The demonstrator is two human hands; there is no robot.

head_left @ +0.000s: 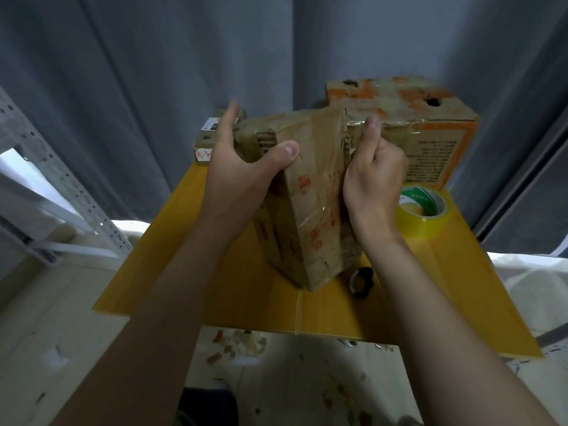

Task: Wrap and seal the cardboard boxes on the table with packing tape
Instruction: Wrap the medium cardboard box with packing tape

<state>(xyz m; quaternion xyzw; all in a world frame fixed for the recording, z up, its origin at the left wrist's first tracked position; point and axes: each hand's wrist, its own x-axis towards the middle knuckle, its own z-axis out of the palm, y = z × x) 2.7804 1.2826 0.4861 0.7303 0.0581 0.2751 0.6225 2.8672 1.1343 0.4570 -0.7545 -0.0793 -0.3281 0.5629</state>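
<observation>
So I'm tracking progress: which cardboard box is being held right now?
The brown box standing on end mid-table, gripped by both hands. The orange-printed box behind it and the small box at the back left sit untouched.

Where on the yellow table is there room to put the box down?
The near left of the table, beside the held box, is bare, as is the near right corner beyond the small dark ring. The back is crowded: orange box, tape roll, small boxes.

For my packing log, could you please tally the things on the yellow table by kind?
Cardboard boxes: 3 (held brown box, orange-printed box, small box)
Tape rolls: 1 (yellow tape roll)
Small dark round objects: 1 (dark object)
Total: 5
</observation>
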